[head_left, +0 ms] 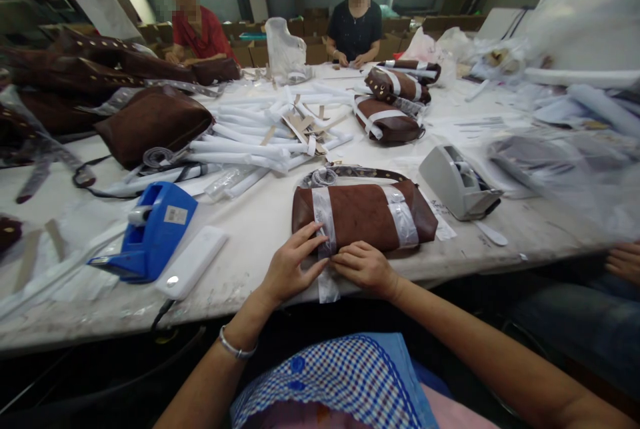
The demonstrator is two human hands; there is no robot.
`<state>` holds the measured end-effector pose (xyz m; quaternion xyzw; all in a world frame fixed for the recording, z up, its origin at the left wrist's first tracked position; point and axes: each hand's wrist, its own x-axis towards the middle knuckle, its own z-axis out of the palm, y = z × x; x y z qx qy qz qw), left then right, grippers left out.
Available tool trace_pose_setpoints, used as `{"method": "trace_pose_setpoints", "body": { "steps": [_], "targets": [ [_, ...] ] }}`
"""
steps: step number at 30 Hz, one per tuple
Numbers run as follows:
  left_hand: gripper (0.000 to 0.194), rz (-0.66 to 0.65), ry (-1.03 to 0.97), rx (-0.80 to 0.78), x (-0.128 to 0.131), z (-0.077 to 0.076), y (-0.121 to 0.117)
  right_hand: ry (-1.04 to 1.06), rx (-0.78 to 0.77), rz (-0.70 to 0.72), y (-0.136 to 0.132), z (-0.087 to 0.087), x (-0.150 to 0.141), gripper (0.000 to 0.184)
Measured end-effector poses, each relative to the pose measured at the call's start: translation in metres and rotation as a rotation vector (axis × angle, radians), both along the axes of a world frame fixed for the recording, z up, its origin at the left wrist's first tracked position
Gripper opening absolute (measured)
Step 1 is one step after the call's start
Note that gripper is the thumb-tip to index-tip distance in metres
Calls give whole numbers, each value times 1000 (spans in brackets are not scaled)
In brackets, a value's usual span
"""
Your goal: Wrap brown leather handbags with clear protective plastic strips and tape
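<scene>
A brown handbag [357, 215] lies on its side at the table's near edge, in front of me. Translucent plastic strips cross it: a left strip [325, 215] and a right strip [401, 215]. The left one's loose end hangs past the table edge. My left hand [293, 265] rests on the bag's lower left, fingers stretched and thumb apart, touching that strip. Close beside it, my right hand [364, 270] has its fingers curled together at the strip's right edge, seemingly pinching it. Behind the bag lie its studded strap [367, 172] and a plastic-wrapped coil [324, 177].
A blue tape dispenser [155, 232] and a white power bank [194, 262] stand left; a grey tape dispenser [460, 182] stands right. White rolled tubes [245, 149] and more brown bags [155, 119] lie beyond. Two people sit opposite; another person's hand [625, 261] shows at right.
</scene>
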<state>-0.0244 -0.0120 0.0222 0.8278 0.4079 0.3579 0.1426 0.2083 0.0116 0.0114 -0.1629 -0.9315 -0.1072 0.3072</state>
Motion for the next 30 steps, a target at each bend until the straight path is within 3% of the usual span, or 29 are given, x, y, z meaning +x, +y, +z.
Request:
{"method": "trace_pose_setpoints", "body": {
  "steps": [3,7,12,17,24,30],
  "targets": [
    [35,74,2,103,5,-15,3,15,-24,24,-3,0,2,16],
    [40,104,39,211,8,-30,4,82,-156,-2,-10,7,7,10],
    [38,148,89,271,10,-28,3,147,-165,-194,-6,14,0,29],
    [37,144,133,251,9,-21,4,21,-215,-314,4,3,-12,26],
    [27,152,179,309,9,-18,5,41,-162,-258,8,-8,-7,26],
    [22,147,191,306,11,-22,4,-78,-298,-53,-34,-3,10,44]
  ]
}}
